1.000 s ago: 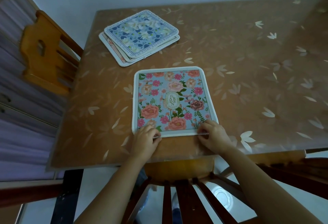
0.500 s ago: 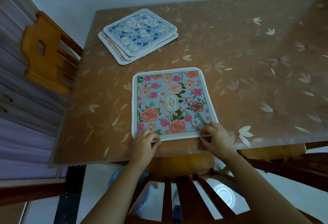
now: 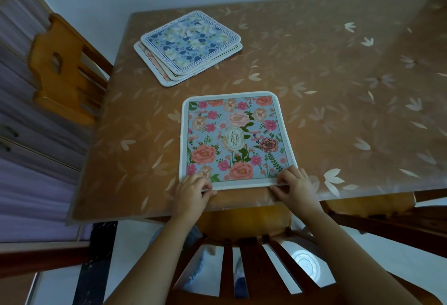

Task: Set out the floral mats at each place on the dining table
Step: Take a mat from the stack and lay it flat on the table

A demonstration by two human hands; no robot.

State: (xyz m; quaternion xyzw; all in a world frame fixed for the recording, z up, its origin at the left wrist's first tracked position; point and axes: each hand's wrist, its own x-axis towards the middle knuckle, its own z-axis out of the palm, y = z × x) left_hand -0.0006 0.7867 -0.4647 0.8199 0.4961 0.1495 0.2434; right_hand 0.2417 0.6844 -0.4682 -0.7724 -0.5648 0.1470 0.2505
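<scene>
Both hands gripped the near edge of a pink floral mat (image 3: 233, 137) at the lower centre of the frame: the left hand (image 3: 192, 189) pinched its near-left corner, fingers curled on top and thumb at the rim, while the right hand (image 3: 296, 185) clamped the near-right corner the same way. The two hands were set well apart, one at each corner. The mat lay flat on the dining table (image 3: 338, 101), close to its near edge, a square with rounded corners and a pale border, printed with pink and peach roses on blue-grey around an oval label reading "GARDEN".

A stack of mats (image 3: 188, 47) sat in the upper left of the table, well apart from the pink one. Its top mat showed blue and white flowers inside a lettered border; the mats beneath were fanned out so only their pale rims and slivers of print were visible, and their number was hard to judge.

The table surface was brown with a glossy, clear covering scattered with pale leaf shapes; its right side ran out of frame. A slatted dark wooden chair back (image 3: 254, 268) filled the bottom of the frame, the forearms reaching over it. A lighter wooden chair (image 3: 63, 67) stood at the table's left side, its seat hidden under the tabletop.
</scene>
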